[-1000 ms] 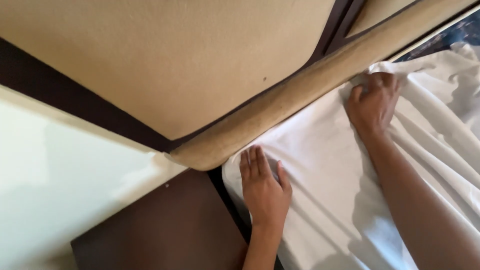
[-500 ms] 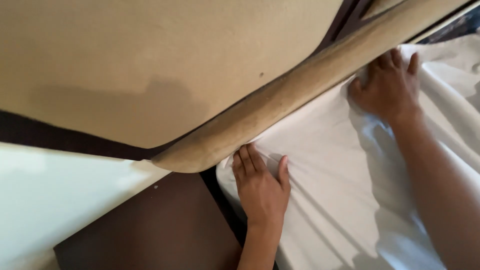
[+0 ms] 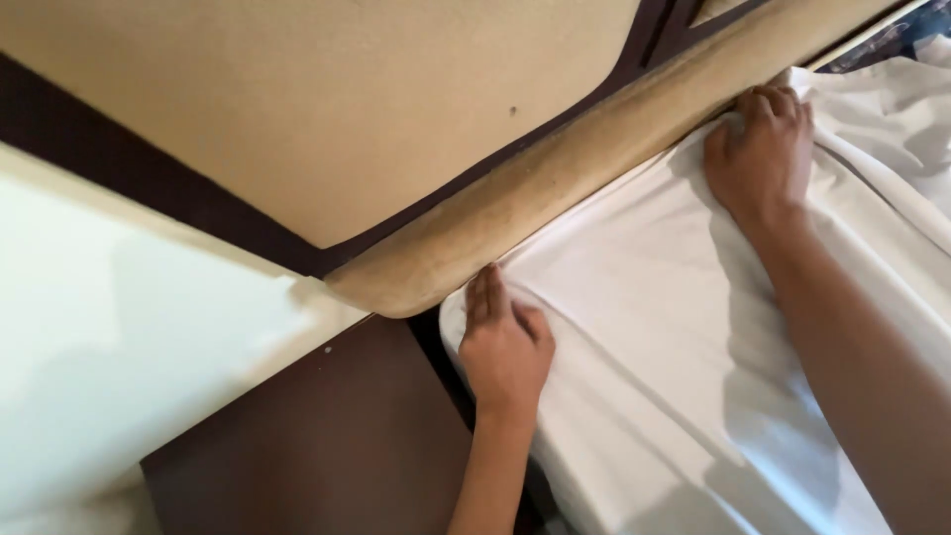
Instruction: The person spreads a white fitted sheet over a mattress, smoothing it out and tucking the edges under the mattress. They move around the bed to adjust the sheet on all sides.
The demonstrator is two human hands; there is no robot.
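The left hand (image 3: 507,349) lay flat, fingers together, pressing the white sheet (image 3: 674,367) at the bed's near-left corner beside the tan padded headboard (image 3: 555,188). The right hand (image 3: 761,154), farther right, pushed bunched sheet against it, grip curled.

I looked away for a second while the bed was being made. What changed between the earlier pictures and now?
The left hand slid up to the mattress corner, its fingers now pushing the white sheet under the tan padded headboard. The right hand stayed pressing the sheet further along that edge. The dark bedside table is unchanged.
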